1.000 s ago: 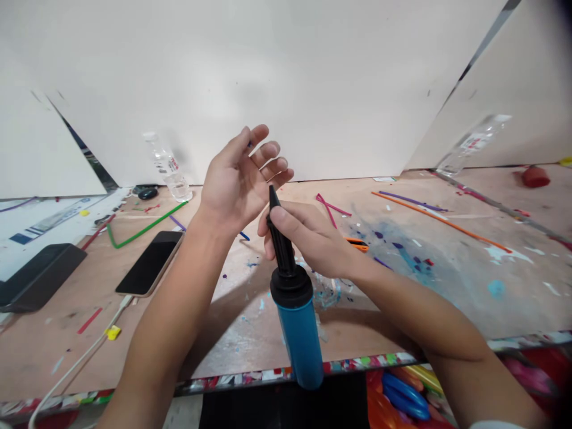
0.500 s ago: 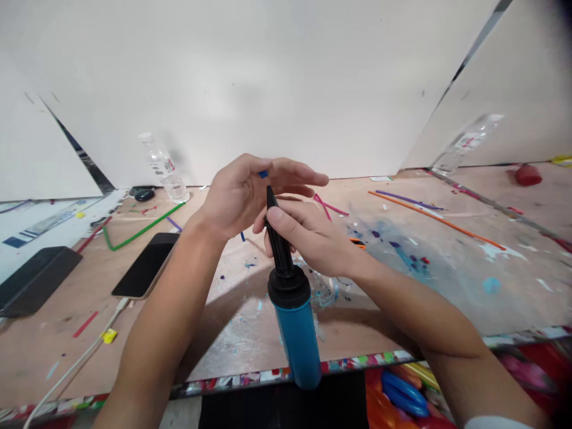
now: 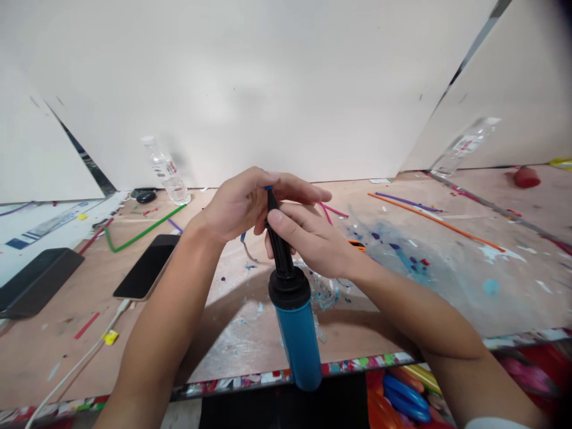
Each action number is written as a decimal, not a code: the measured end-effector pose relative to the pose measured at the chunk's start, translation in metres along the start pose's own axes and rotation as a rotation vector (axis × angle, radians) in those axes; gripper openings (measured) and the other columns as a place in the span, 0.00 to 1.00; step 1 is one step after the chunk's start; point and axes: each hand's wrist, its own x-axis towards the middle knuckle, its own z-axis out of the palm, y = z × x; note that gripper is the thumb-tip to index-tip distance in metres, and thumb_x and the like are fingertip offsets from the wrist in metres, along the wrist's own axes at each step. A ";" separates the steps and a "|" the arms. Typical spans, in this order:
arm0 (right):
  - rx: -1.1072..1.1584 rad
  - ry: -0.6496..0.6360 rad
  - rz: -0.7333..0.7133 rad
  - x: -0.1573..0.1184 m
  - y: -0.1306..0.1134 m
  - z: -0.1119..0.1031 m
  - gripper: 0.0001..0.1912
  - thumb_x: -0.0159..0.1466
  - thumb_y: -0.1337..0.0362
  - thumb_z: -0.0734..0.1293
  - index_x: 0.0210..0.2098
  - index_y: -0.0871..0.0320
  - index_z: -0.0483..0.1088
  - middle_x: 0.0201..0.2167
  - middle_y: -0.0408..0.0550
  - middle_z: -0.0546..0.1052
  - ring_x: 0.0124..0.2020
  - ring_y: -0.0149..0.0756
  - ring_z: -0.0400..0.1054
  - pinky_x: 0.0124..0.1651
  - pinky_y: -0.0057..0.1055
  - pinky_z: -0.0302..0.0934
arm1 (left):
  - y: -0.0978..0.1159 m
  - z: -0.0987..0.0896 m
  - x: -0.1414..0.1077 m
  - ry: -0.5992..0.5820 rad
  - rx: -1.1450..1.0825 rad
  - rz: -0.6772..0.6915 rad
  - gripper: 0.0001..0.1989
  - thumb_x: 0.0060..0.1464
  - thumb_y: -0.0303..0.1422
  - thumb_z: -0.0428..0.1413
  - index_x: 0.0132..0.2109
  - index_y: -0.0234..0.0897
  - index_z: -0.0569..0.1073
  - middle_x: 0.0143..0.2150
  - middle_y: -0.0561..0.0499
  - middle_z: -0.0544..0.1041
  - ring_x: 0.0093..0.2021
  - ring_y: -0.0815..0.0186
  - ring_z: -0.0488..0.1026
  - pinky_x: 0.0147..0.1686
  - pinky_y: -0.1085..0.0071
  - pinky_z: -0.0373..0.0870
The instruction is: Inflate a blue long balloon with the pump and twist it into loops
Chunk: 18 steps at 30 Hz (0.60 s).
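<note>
A hand-held balloon pump [image 3: 297,342] with a blue barrel and a black tapered nozzle points away from me, its lower end over the table's front edge. My right hand [image 3: 313,241] is closed round the black nozzle, thumb on top. My left hand [image 3: 243,199] pinches a blue balloon [image 3: 269,187] between thumb and fingers at the nozzle's tip, its other fingers stretched out to the right. A limp blue end hangs below the left palm; most of the balloon is hidden by the hand.
Left on the table [image 3: 250,333] lie a phone [image 3: 147,267] on a white cable, a dark case [image 3: 38,283] and a bent green balloon [image 3: 143,229]. A water bottle [image 3: 167,173] stands behind, another bottle [image 3: 465,146] at right. Orange [image 3: 438,220] and purple balloons [image 3: 409,201] lie right.
My left hand has come down and towards me, bringing the blue balloon's mouth from just beyond the nozzle tip onto it. The right hand and the pump have barely moved.
</note>
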 end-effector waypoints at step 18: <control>-0.244 -0.097 -0.029 -0.007 -0.009 -0.029 0.24 0.68 0.46 0.57 0.30 0.59 0.71 0.28 0.45 0.72 0.32 0.33 0.67 0.34 0.31 0.61 | -0.002 0.002 0.002 -0.088 -0.048 0.020 0.19 0.57 0.41 0.47 0.40 0.34 0.78 0.51 0.43 0.78 0.53 0.50 0.72 0.49 0.56 0.69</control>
